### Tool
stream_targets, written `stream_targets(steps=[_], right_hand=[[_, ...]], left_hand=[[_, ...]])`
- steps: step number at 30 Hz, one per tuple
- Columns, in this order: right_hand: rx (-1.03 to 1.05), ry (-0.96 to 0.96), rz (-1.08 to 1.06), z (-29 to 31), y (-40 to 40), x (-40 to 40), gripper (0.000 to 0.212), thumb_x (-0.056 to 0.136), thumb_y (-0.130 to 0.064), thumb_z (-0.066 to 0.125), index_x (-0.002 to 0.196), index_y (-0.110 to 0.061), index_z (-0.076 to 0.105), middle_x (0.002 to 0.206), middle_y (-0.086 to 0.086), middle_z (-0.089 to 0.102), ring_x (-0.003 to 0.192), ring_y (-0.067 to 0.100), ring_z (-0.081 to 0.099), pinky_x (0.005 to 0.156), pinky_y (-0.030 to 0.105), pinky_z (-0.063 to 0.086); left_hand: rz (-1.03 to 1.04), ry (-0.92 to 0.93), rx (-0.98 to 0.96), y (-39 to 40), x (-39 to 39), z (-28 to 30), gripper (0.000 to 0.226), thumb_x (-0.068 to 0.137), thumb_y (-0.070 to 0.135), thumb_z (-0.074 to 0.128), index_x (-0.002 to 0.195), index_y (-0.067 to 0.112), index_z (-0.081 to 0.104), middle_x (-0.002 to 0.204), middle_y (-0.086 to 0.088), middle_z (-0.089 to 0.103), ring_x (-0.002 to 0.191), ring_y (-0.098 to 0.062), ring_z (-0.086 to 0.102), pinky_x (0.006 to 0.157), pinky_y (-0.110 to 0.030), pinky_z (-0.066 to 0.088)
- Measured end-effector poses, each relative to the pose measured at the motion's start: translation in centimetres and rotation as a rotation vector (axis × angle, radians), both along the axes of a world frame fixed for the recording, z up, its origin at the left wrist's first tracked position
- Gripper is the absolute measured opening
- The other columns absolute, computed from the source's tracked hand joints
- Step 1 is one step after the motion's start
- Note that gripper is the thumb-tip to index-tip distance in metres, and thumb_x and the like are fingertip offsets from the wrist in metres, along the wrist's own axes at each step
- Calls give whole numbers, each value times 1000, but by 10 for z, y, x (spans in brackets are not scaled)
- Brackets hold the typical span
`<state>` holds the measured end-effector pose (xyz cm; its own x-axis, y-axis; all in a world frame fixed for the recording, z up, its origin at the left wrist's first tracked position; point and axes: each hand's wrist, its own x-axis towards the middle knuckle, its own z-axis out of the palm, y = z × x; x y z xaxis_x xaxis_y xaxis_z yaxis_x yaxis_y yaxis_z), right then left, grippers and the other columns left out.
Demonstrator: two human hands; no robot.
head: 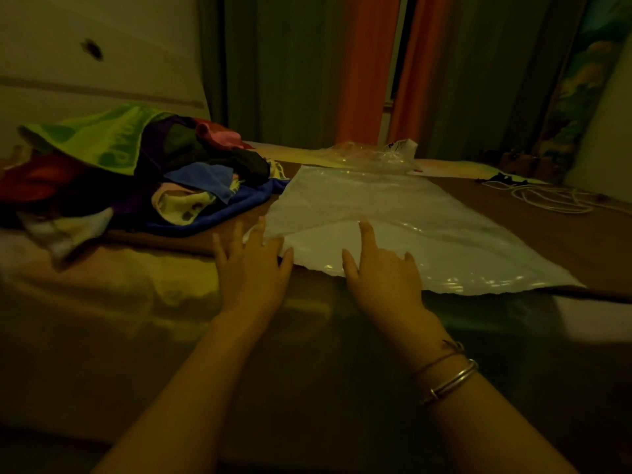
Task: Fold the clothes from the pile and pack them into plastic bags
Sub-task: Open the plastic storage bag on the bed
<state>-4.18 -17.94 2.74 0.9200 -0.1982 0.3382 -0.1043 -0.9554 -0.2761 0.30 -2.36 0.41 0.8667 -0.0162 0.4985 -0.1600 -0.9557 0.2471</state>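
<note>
No readable text. Green garment (99, 138) on top of the clothes pile (130, 179) has large lettering, too distorted to read. Printed label on crumpled plastic (400, 147) at back, illegible.

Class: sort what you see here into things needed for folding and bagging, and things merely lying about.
Needed: pile of clothes; flat plastic bag; crumpled plastic bags; left hand; right hand.
Lying about: white cord; curtains.

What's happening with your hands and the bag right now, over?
Both hands open: left hand and right hand flat on plastic bag. Clothes pile unfolded, left. Nothing blocking.
</note>
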Motion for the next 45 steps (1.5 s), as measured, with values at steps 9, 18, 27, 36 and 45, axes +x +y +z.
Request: stream_targets(steps=[9, 18, 27, 36, 45], right_hand=[[-159, 224, 143, -25, 8, 9, 54, 96, -60, 12, 148, -47, 3, 161, -2, -5, 145, 35, -13, 105, 69, -10], [-10, 262, 199, -23, -6, 6, 50, 97, -60, 15, 146, -48, 19, 160, -7, 10, 147, 30, -4, 106, 70, -6], [-91, 34, 208, -15, -27, -12, 51, 95, -19, 51, 143, -28, 34, 152, 2, 30, 140, 25, 26, 116, 48, 21], [-125, -232, -97, -11, -44, -10, 20, 97, -11, 47, 108, -17, 63, 99, 3, 64, 86, 20, 58, 63, 27, 43], [-92, -263, 34, -19, -26, 4, 36, 95, -22, 46, 131, -19, 52, 117, 3, 51, 110, 19, 44, 90, 29, 40]], left_hand=[[-133, -8, -177, -24, -13, 2, 49, 94, 40, 51, 142, 32, 40, 142, 7, 46, 139, -15, 30, 116, -55, -4], [-250, -100, -552, -23, 2, 11, 77, 87, 25, 65, 150, 23, 22, 156, -1, 26, 144, -21, 21, 114, -56, 22], [-466, -128, -606, -20, 4, 4, 68, 91, 5, 55, 151, 14, 23, 158, -4, 21, 144, -20, 20, 115, -26, 15], [-486, -40, -513, -27, 3, -1, 28, 87, -1, 58, 97, 23, 70, 155, -3, 27, 145, -26, 18, 117, -44, 21], [-385, -20, -631, -4, 1, 1, 33, 87, -5, 53, 91, 21, 73, 146, -8, 41, 137, -25, 35, 109, -44, 38]])
